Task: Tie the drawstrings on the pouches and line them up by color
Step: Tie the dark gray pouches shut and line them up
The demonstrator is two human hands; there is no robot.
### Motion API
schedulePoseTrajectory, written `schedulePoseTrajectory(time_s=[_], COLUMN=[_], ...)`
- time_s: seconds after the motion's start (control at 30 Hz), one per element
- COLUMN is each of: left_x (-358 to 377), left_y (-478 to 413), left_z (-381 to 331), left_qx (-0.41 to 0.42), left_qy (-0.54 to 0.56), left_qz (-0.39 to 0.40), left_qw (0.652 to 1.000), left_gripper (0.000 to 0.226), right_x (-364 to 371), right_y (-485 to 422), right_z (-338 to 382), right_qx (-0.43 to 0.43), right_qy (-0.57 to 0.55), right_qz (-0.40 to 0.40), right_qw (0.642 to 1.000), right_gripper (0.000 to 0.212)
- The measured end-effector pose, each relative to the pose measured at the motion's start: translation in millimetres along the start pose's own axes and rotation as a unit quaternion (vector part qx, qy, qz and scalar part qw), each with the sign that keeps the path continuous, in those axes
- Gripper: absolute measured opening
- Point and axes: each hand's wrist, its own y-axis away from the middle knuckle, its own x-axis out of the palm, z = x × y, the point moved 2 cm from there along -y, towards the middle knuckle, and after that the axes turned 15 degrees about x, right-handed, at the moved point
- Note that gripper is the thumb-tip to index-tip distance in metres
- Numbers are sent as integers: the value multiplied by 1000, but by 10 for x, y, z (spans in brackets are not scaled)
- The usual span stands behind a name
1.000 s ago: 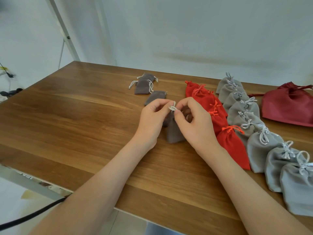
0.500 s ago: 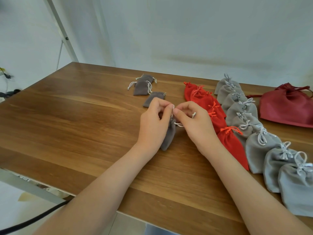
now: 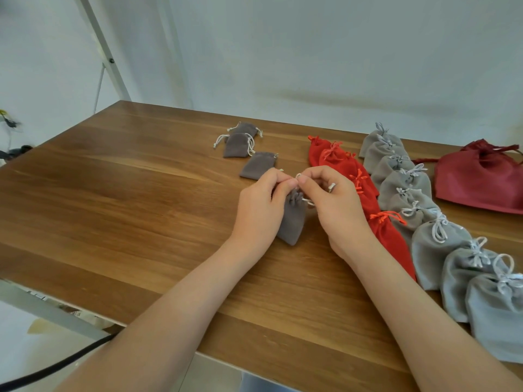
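Observation:
A small dark grey pouch (image 3: 293, 222) hangs between my hands just above the table, its neck gathered. My left hand (image 3: 259, 210) and my right hand (image 3: 336, 210) both pinch its white drawstring (image 3: 297, 176) above the neck, fingertips nearly touching. Three more dark grey pouches (image 3: 237, 144) lie behind my left hand. To the right runs a row of red pouches (image 3: 348, 168) with tied orange cords, and beyond it a longer row of light grey pouches (image 3: 435, 244) with tied bows.
A large dark red bag (image 3: 478, 179) lies at the table's back right. The wooden table (image 3: 113, 193) ends at a front edge near my forearms. A metal stand leg (image 3: 102, 49) rises behind the left corner, and a black cable (image 3: 42, 372) runs below.
The pouch has swung from lying hidden under my hands to hanging upright between them. My fingertips have come together on the cord above its neck, and the neck is now cinched.

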Motion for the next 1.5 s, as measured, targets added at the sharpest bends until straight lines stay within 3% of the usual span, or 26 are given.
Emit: schedulePoseTrajectory(time_s=[0.13, 0.4, 0.53, 0.67, 0.8, 1.03, 1.17, 1.27, 1.33, 1.43, 1.5], left_x=[-2, 26, 26, 9, -18, -5, -24, -6, -8, -19, -20], left_y=[-19, -33, -37, -34, -46, -37, -36, -17, -20, -15, -14], left_z=[4, -21, -9, 8, 22, 10, 39, 42, 40, 22, 19], left_qx=[-49, -102, -103, -98, -130, -169, -148, -99, -88, -72, -71], left_qy=[89, 240, 245, 227, 243, 313, 208, 120, 102, 80, 75], left_qz=[50, 83, 61, 25, -37, -74, -83, -44, -38, -33, -31], left_qw=[994, 962, 962, 969, 961, 931, 963, 987, 990, 994, 994], left_gripper=[22, 20, 15, 15, 15, 16, 15, 14, 15, 17, 18], right_x=[-22, -52, -6, -21, 15, 23, -27, -70, -98, -165, -201], right_y=[1, 14, 24, 60, 51, 30, 24, -3, -37, -40, -23], right_z=[13, 35, 0, 13, 9, 2, -37, -10, 18, 54, 79], right_qx=[-49, -111, -93, -73, -53, -64, -81, -29, 50, 184, 201], right_qy=[22, 68, 62, 30, 115, 166, 236, 223, 170, 27, -30], right_qz=[-11, -19, -8, 4, -5, -15, -50, -58, -38, 57, 126], right_qw=[999, 991, 994, 997, 992, 984, 967, 973, 983, 981, 971], right_gripper=[8, 15, 11, 20, 5, 5, 29, 38, 39, 36, 28])
